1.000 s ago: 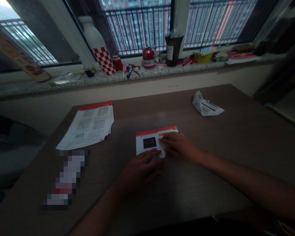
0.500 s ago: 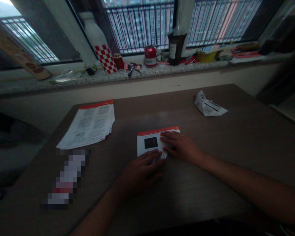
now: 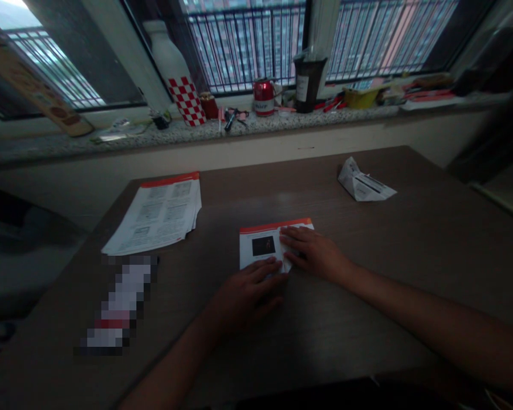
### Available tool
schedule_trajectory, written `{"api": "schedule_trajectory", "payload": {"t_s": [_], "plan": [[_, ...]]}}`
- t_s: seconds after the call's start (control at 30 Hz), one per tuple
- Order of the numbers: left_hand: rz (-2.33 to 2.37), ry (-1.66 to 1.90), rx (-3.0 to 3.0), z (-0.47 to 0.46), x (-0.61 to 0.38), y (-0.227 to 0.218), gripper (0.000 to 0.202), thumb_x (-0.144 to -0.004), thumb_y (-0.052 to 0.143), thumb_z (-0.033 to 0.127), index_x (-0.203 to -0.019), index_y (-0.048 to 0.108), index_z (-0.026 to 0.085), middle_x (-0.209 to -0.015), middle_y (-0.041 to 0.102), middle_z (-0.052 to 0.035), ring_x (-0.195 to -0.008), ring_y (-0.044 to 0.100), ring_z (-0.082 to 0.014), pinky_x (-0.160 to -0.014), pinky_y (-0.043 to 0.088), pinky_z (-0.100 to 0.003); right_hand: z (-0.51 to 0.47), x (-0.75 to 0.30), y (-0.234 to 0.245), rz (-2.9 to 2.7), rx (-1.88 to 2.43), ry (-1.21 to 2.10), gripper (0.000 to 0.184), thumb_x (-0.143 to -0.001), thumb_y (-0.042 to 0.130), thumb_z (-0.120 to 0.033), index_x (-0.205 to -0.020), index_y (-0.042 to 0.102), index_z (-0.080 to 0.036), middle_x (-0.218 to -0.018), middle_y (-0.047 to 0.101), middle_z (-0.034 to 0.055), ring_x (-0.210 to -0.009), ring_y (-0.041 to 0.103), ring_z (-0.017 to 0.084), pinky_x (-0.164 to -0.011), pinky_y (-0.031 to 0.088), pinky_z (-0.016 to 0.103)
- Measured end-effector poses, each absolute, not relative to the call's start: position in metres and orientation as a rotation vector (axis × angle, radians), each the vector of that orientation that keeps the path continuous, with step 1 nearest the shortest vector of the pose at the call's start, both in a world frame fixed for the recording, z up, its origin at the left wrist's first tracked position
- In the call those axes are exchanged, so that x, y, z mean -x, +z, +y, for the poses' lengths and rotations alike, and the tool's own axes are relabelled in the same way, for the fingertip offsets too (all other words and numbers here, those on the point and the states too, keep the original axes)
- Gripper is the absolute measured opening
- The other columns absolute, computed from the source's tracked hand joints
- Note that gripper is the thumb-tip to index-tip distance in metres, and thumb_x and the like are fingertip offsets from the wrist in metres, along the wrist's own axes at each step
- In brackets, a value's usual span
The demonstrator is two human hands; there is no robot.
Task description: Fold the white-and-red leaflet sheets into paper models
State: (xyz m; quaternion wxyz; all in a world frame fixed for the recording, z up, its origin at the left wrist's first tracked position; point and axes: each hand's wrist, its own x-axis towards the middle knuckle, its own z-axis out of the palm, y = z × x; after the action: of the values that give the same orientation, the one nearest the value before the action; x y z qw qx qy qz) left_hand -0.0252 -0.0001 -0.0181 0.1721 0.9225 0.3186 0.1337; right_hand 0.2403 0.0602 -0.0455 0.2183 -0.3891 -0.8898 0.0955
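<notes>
A small folded sheet of printed paper (image 3: 259, 245) with an orange top strip and a dark picture lies on the brown table (image 3: 431, 239). My left hand (image 3: 245, 293) rests flat on the table, fingertips pressing the paper's near edge. My right hand (image 3: 314, 253) lies flat over the paper's right part, fingers stretched out and pointing left. Both hands press on the paper; neither grips it.
A stack of printed sheets (image 3: 156, 213) lies at the left. A folded paper shape (image 3: 363, 182) sits at the far right. A blurred-out flat object (image 3: 119, 307) lies near the left front. The windowsill holds a red can (image 3: 264, 98), a dark cup (image 3: 305, 85) and a checkered bottle (image 3: 179, 74).
Both hands have stayed pressed on the folded paper; only slight finger shifts and a small camera move show.
</notes>
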Motion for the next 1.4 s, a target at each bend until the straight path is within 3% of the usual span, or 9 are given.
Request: {"api": "schedule_trajectory", "payload": {"t_s": [0.7, 0.87, 1.0, 1.13, 1.4], "plan": [[0.89, 0.405, -2.694, 0.001, 0.019, -0.017, 0.032, -0.104, 0.061, 0.028, -0.136, 0.063, 0.023, -0.15, 0.061, -0.0102, -0.146, 0.051, -0.0292, -0.114, 0.053, -0.05, 0.059, -0.237, -0.045, -2.444, 1.064, 0.231, 0.04, -0.104, 0.059, -0.028, -0.143, 0.064, -0.022, -0.155, 0.057, 0.0131, -0.141, 0.057, 0.032, -0.116, 0.048, 0.059], [0.893, 0.369, -2.74, 0.001, 0.019, -0.016, 0.041, -0.105, 0.06, 0.031, -0.145, 0.056, 0.023, -0.149, 0.061, -0.0103, -0.146, 0.05, -0.0292, -0.115, 0.052, -0.049, 0.059, -0.237, -0.046, -2.46, 1.078, 0.188, 0.04, -0.104, 0.059, -0.029, -0.143, 0.063, -0.024, -0.155, 0.058, 0.0111, -0.14, 0.058, 0.031, -0.117, 0.049, 0.057], [0.923, 0.324, -2.757, 0.001, 0.018, -0.015, 0.041, -0.105, 0.06, 0.033, -0.145, 0.057, 0.024, -0.151, 0.06, -0.0105, -0.145, 0.052, -0.0304, -0.112, 0.054, -0.05, 0.059, -0.236, -0.045, -2.494, 1.079, 0.17, 0.04, -0.105, 0.057, -0.03, -0.142, 0.063, -0.017, -0.155, 0.058, 0.0143, -0.14, 0.058, 0.032, -0.117, 0.048, 0.056], [0.923, 0.305, -2.755, 0.003, 0.017, -0.014, 0.042, -0.104, 0.062, 0.033, -0.145, 0.056, 0.025, -0.157, 0.054, -0.0104, -0.143, 0.053, -0.0322, -0.11, 0.054, -0.052, 0.059, -0.237, -0.046, -2.478, 1.073, 0.189, 0.04, -0.105, 0.056, -0.031, -0.143, 0.063, -0.02, -0.156, 0.057, 0.0139, -0.142, 0.056, 0.032, -0.118, 0.047, 0.057], [0.914, 0.291, -2.689, 0.006, 0.02, -0.014, 0.057, -0.102, 0.066, 0.034, -0.155, 0.047, 0.03, -0.162, 0.05, -0.0055, -0.146, 0.049, -0.0304, -0.115, 0.05, -0.052, 0.055, -0.253, -0.042, -2.542, 0.988, 0.339, 0.068, -0.1, 0.064, -0.043, -0.161, 0.043, -0.02, -0.166, 0.042, 0.0155, -0.153, 0.041, 0.033, -0.125, 0.036, 0.055]]}}
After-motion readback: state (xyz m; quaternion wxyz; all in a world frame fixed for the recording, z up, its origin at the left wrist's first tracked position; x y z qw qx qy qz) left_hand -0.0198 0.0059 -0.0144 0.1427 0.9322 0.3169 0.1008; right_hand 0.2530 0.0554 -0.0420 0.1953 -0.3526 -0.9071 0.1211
